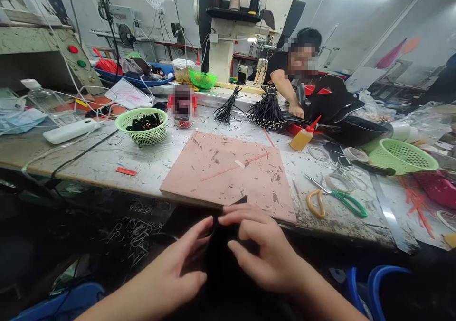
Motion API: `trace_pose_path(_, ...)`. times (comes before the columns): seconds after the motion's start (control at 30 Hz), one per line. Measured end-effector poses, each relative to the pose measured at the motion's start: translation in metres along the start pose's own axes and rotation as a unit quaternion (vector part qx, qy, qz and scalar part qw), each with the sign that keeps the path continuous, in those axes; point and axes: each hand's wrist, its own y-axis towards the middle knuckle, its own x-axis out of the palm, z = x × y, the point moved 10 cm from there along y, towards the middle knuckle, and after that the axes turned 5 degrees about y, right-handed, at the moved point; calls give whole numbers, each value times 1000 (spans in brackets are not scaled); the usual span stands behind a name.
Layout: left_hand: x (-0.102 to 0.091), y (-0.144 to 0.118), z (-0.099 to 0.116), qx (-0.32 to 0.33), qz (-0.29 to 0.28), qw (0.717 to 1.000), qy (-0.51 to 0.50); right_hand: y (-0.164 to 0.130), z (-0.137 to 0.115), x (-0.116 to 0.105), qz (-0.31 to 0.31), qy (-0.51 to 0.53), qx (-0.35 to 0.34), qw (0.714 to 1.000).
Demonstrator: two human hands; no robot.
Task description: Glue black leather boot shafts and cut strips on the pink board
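Observation:
Both my hands are low, below the near edge of the worktable, closed on a piece of black fabric [223, 264]. My left hand [178, 269] pinches its left side with thumb and fingers. My right hand [263, 250] grips its upper right part, with fingertips at the top edge. A corner of the fabric pokes up against the pink cutting board [231, 169] that lies on the table just ahead. The lower part of the fabric blends into the dark below.
Scissors [335, 198] with yellow and green handles lie right of the board. A green basket [144, 125] of black bits sits left, another green basket [402, 155] right. A yellow glue bottle [302, 136], black cord bundles [267, 109] and a co-worker [295, 81] are across the table.

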Motion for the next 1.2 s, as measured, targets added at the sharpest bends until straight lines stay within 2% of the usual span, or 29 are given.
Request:
trace_pose_path(0.17, -4, 5, 31, 26, 34, 999, 31, 15, -15, 17, -149, 3, -37, 988)
trace_pose_path(0.27, -9, 9, 27, -21, 34, 999, -24, 16, -14, 21, -187, -9, -29, 982)
trace_pose_path(0.37, -12, 9, 20, -52, 39, 995, -70, 17, -2, 17, -154, -7, 16, 988)
trace_pose_path(0.5, -11, 11, 20, -43, 48, 995, -81, 16, 15, 13, -78, 22, 76, 994)
trace_pose_path(0.73, -5, 11, 22, -22, 61, 994, -85, 17, 15, 6, 25, -6, 77, 997)
trace_pose_path(0.93, -7, 12, 29, 13, 73, 997, -37, 17, 5, 5, 39, -42, 39, 998)
trace_pose_path(1.2, -6, 11, 28, 14, 76, 996, -36, 18, 1, 4, 42, -63, 25, 997)
